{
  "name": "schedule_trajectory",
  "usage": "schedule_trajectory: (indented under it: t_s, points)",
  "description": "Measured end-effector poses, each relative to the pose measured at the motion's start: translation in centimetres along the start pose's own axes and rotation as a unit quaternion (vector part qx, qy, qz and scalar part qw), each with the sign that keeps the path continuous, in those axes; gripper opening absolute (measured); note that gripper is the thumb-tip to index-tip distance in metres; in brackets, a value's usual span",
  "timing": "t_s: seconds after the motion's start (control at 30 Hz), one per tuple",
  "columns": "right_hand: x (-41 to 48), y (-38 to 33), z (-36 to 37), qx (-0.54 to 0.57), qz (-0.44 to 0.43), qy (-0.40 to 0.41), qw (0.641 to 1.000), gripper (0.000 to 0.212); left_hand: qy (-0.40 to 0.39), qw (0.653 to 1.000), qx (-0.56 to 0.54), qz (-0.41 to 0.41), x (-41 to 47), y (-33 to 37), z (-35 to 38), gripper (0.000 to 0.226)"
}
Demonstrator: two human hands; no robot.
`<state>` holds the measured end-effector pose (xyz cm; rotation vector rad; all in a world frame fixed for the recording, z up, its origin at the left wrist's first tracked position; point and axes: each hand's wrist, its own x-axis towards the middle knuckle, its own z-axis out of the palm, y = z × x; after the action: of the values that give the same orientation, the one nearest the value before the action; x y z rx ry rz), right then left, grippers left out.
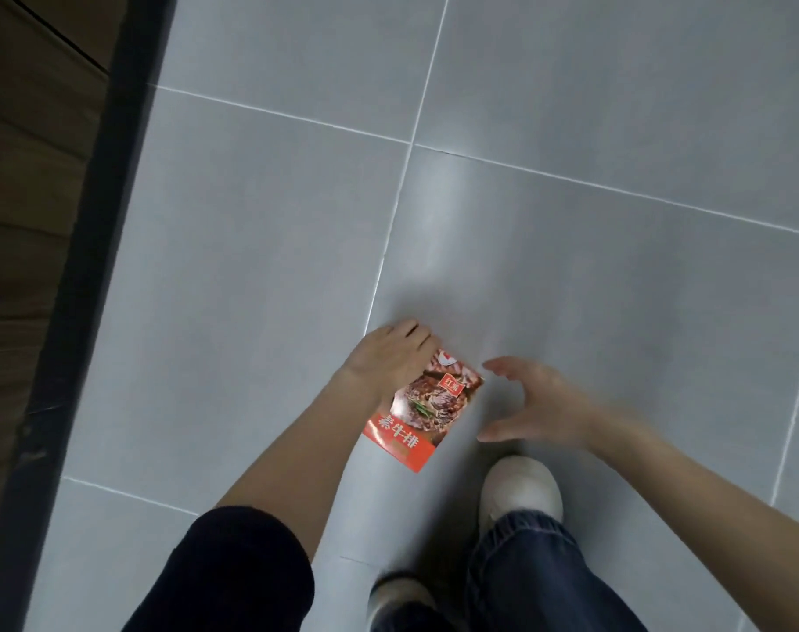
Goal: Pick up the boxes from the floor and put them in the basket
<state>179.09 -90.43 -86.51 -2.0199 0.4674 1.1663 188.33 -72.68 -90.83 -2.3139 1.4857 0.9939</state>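
Note:
A flat red box (422, 410) with a picture of cooked meat and white lettering is low over the grey tiled floor, just in front of my feet. My left hand (393, 353) covers its far left corner, fingers curled over the top edge, gripping it. My right hand (534, 403) hovers just right of the box, fingers and thumb spread apart, not touching it. No basket is in view.
A dark baseboard (92, 266) and a brown wooden panel (28, 175) run along the left side. My two shoes (521, 490) stand at the bottom. Grey floor tiles (571, 221) with white grout lines stretch ahead and to the right.

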Motion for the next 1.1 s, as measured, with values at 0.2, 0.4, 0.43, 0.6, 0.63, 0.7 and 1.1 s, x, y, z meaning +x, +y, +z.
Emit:
schedule_trajectory:
  t_s: [0.2,0.4,0.43,0.6,0.63,0.7,1.1]
  points:
    - [0.7,-3.4,1.5,-0.004,-0.015,-0.001,1.0,0.093,0.098,0.995,0.01,-0.021,-3.9,0.1,2.6,0.087]
    - [2.8,-7.0,4.6,-0.072,-0.038,-0.024,0.996,0.097,0.224,0.973,-0.036,-0.044,-8.4,1.8,6.5,0.049]
    - [3.2,-7.2,5.4,-0.086,-0.048,-0.019,0.995,0.09,0.24,0.969,-0.038,-0.049,-8.8,2.0,7.0,0.047]
    - [4.5,-7.4,8.1,-0.171,-0.035,0.038,0.984,0.099,0.283,0.955,-0.056,-0.069,-10.1,2.7,8.4,0.052]
    - [4.5,-7.4,8.4,-0.168,-0.029,0.046,0.984,0.1,0.288,0.952,-0.074,-0.08,-10.3,2.9,8.7,0.056]
    - [3.8,-8.1,9.0,-0.17,-0.024,0.061,0.983,0.098,0.291,0.939,-0.146,-0.111,-11.1,3.5,9.2,0.078]
    - [-5.7,-16.0,15.8,-0.378,-0.14,0.059,0.913,0.093,0.108,0.815,-0.406,-0.399,-31.7,10.5,16.0,0.121]
